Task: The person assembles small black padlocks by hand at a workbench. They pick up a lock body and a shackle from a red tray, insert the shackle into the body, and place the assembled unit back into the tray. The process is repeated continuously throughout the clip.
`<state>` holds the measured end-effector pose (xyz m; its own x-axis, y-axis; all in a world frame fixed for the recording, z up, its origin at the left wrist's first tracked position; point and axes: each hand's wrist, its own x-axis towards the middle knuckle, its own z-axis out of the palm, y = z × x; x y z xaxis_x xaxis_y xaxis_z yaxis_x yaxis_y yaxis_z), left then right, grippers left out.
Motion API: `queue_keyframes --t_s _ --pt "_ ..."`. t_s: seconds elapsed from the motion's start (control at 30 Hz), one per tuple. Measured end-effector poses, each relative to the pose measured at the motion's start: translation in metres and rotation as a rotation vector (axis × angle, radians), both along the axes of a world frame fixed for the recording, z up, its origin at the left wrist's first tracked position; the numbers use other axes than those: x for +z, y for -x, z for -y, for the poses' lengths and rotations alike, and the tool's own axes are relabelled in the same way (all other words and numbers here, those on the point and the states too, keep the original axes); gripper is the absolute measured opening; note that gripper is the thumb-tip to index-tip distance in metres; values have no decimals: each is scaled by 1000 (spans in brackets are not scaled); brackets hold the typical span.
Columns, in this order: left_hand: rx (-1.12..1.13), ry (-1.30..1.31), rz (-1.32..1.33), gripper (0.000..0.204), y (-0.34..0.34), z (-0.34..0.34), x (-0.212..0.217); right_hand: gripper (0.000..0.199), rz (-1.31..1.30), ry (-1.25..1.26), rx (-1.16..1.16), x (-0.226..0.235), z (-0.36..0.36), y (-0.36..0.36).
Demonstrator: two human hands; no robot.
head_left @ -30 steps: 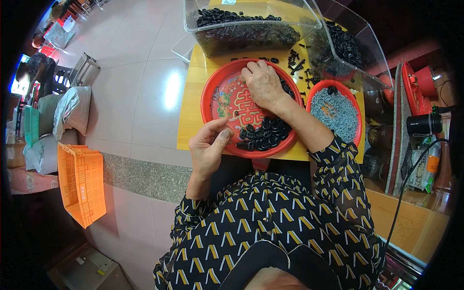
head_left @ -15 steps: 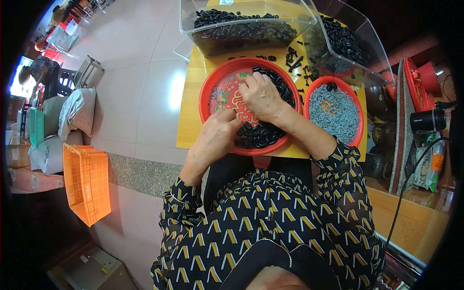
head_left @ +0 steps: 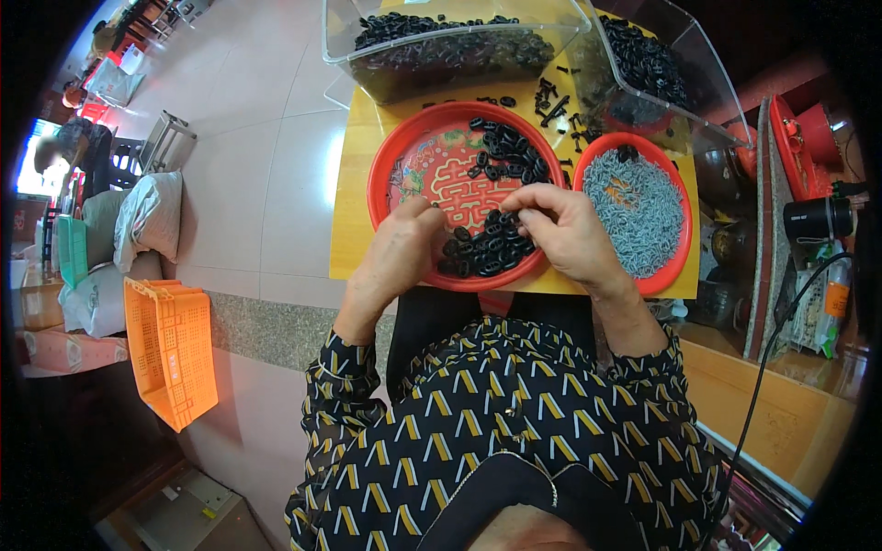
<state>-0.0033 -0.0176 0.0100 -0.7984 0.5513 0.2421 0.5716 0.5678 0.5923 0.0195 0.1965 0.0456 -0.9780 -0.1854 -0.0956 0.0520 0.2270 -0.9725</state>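
A round red tray (head_left: 378,184) with a patterned floor stands before me. Small black oval parts with holes (head_left: 511,151) lie along its far right side, and a second heap of black parts (head_left: 487,250) fills its near side. My left hand (head_left: 401,246) is closed over the tray's near left, its fingertips curled out of sight. Above the near heap, my right hand (head_left: 562,230) pinches with thumb and forefinger, and what it grips is too small to make out. Beside the tray, a red oval basin (head_left: 588,151) holds many grey screws (head_left: 634,216).
Two clear plastic bins (head_left: 459,69) of black parts stand at the back of the yellow table (head_left: 354,248). Loose black pieces (head_left: 554,110) lie between bins and tray. An orange crate (head_left: 170,354) sits on the floor to the left. A person (head_left: 83,147) is far left.
My right hand has drawn back from the tray's far side toward the near heap, uncovering the black parts behind. My left hand has shifted slightly left.
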Motion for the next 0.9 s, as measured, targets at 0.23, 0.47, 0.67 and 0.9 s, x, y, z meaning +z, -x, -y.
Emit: queue_keyframes --t_s 0.23,0.47,0.67,0.9 --pt "-6 94 -22 9 -1 -5 10 13 275 161 24 -3 -8 -26" --pt "-4 389 -86 12 -2 -30 7 7 289 246 40 -18 -1 -30" --pt "73 57 -64 16 -5 -28 5 7 -75 36 51 -17 -1 -27" --pt "147 -558 273 12 -31 -35 12 8 134 484 -117 -12 19 -15"
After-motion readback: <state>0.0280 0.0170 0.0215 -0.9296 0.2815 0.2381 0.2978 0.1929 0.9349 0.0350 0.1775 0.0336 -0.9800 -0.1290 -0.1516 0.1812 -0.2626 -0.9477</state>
